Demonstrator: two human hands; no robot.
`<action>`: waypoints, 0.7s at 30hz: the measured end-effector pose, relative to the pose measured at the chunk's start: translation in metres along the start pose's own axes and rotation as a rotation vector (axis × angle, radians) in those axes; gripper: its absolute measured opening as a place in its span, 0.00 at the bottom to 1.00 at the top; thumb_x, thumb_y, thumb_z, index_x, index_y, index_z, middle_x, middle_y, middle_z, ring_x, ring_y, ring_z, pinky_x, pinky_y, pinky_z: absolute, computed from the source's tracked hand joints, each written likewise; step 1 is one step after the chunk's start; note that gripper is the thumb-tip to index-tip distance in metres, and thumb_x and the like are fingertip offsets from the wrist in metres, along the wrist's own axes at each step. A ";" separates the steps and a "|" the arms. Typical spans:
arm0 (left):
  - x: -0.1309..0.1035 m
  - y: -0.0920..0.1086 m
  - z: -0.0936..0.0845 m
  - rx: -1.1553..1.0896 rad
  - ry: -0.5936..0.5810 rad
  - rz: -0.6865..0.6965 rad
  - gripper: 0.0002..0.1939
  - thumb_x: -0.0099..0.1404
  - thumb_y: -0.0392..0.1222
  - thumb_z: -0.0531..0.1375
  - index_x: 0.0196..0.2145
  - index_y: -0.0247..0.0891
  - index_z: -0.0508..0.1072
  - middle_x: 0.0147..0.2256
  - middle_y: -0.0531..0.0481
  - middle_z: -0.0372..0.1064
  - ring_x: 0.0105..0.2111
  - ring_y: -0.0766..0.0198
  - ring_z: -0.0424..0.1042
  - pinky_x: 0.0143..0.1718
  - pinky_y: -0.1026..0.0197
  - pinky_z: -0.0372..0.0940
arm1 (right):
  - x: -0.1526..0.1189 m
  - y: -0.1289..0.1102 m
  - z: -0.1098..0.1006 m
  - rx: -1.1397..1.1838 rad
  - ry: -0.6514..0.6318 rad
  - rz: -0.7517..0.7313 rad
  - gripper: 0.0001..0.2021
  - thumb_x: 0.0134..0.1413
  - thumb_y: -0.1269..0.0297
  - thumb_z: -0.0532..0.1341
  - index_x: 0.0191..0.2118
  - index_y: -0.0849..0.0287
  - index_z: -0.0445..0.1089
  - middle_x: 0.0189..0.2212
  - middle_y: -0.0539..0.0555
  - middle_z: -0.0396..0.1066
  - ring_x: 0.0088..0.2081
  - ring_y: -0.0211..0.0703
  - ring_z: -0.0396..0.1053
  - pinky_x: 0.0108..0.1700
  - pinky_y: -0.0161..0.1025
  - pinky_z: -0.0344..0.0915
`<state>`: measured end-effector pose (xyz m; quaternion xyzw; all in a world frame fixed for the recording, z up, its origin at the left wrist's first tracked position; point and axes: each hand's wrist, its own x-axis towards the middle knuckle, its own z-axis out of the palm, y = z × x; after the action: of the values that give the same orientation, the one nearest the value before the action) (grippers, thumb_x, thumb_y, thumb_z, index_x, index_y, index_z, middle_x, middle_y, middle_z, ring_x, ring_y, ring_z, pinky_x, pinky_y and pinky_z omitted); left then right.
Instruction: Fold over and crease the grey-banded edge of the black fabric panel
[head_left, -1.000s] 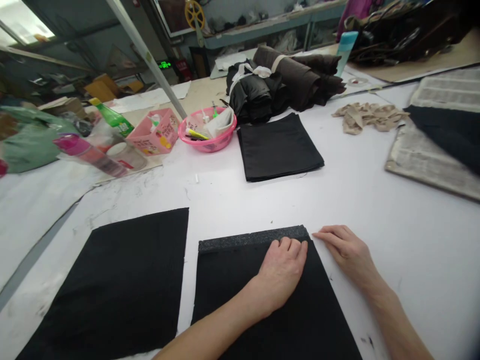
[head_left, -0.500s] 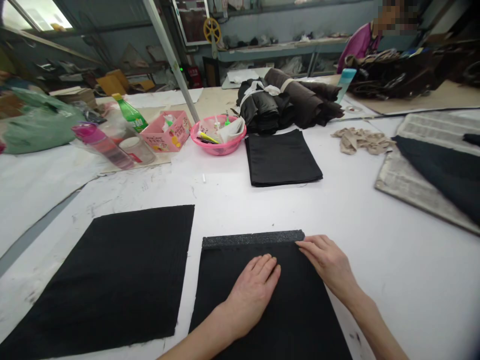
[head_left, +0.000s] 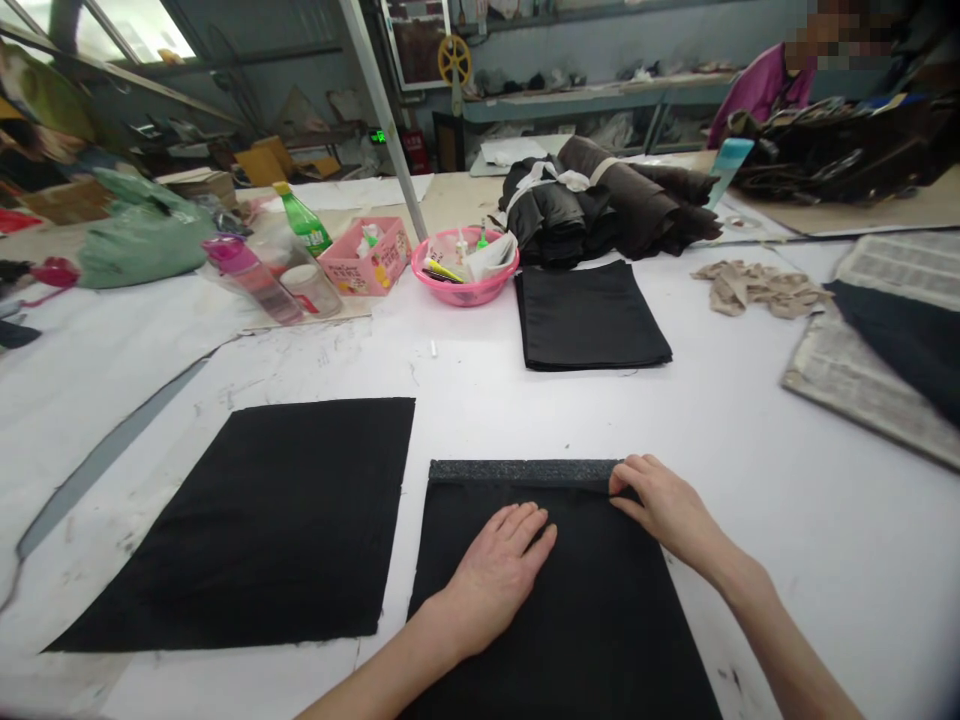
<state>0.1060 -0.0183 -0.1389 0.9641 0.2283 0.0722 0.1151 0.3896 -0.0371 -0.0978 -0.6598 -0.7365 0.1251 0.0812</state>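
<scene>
A black fabric piece (head_left: 600, 620) lies in front of me, with a speckled dark-grey strip (head_left: 517, 469) along its far edge. My left hand (head_left: 499, 570) rests flat on the fabric, fingers stretched out and pointing away from me. At the far right corner my right hand (head_left: 664, 505) pinches the fabric's edge where the strip ends; its fingertips cover that end. Another black fabric piece (head_left: 277, 520) is spread out to the left, apart from both hands.
Farther back are a stack of black fabric (head_left: 592, 315), a pink basket (head_left: 465, 292), a pink box (head_left: 367, 262), bottles and dark rolls (head_left: 637, 205). A beige cloth (head_left: 757, 287) and a newspaper-covered board (head_left: 847, 385) lie right. A person in purple (head_left: 761, 90) is behind.
The view has swung left, so things appear farther right. My right fingers have curled over the strip's right end and pinch there. My left hand stays flat on the fabric.
</scene>
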 end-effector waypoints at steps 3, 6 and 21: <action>-0.002 -0.001 -0.001 -0.014 0.004 -0.003 0.21 0.72 0.37 0.51 0.62 0.38 0.60 0.62 0.44 0.56 0.63 0.56 0.53 0.65 0.51 0.49 | 0.000 -0.005 -0.003 0.002 -0.019 -0.020 0.06 0.55 0.73 0.60 0.32 0.55 0.65 0.33 0.49 0.67 0.37 0.43 0.64 0.38 0.41 0.60; -0.001 -0.001 -0.006 -0.033 0.000 -0.003 0.21 0.71 0.36 0.51 0.61 0.37 0.60 0.62 0.44 0.57 0.63 0.56 0.54 0.64 0.51 0.50 | -0.005 -0.004 -0.002 0.008 -0.010 -0.005 0.02 0.59 0.68 0.59 0.36 0.55 0.65 0.33 0.49 0.67 0.35 0.42 0.64 0.39 0.41 0.60; 0.045 0.005 -0.043 -0.161 0.227 -0.087 0.17 0.71 0.39 0.54 0.56 0.35 0.63 0.49 0.44 0.68 0.53 0.57 0.64 0.53 0.54 0.60 | -0.029 -0.004 -0.003 0.247 0.123 0.014 0.16 0.59 0.42 0.56 0.37 0.46 0.72 0.36 0.48 0.71 0.35 0.40 0.70 0.31 0.35 0.64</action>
<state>0.1396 0.0064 -0.0921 0.9265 0.2750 0.1936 0.1688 0.3897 -0.0662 -0.0922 -0.6562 -0.7047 0.1746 0.2057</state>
